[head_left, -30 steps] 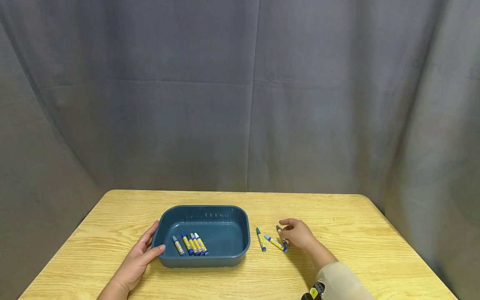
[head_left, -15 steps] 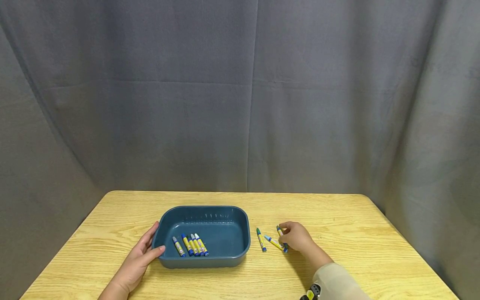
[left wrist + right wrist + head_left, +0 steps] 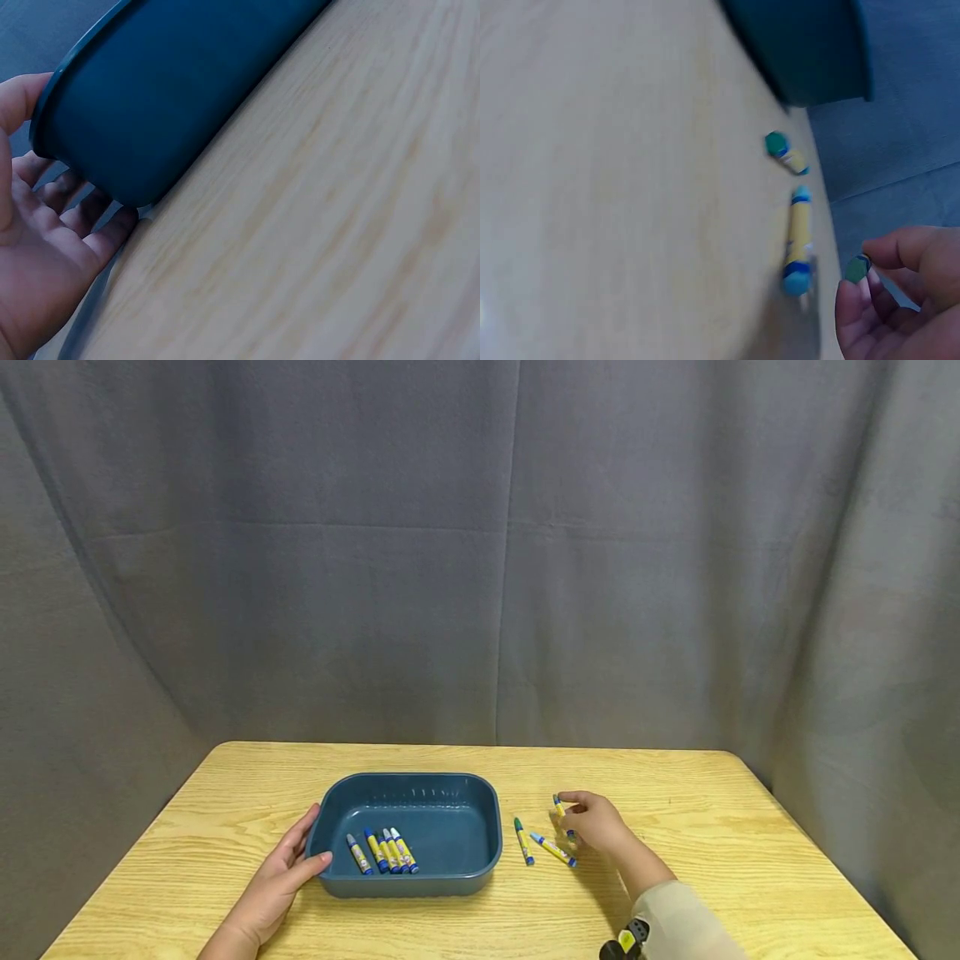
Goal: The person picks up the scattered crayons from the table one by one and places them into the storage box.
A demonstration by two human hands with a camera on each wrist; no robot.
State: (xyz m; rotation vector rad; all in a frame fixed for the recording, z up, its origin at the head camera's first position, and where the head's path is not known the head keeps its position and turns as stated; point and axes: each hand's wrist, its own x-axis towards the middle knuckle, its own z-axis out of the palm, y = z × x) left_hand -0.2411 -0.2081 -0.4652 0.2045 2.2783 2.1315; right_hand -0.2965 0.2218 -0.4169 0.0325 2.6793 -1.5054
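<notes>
In the head view my left hand (image 3: 281, 877) holds a dark blue rectangular basin (image 3: 408, 885) at its left end. The thumb lies over the rim; the left wrist view shows the other fingers against the outer wall (image 3: 150, 105). My right hand (image 3: 596, 822) pinches a yellow-wrapped crayon (image 3: 558, 806) between thumb and fingers. Its dark green end (image 3: 857, 268) faces the camera in the right wrist view. On the table beside it lie a light blue crayon (image 3: 553, 850) and a green crayon (image 3: 524, 842).
Several yellow-wrapped crayons (image 3: 392, 852) lie together in the basin's front left part, with a grey crayon (image 3: 358, 854) apart from them. All of this is on a light wooden table (image 3: 637, 768). A grey curtain (image 3: 480, 568) hangs behind and around the table.
My right hand has closed its fingers on the crayon and raised it away from the light blue crayon. The left hand and basin have stayed in place.
</notes>
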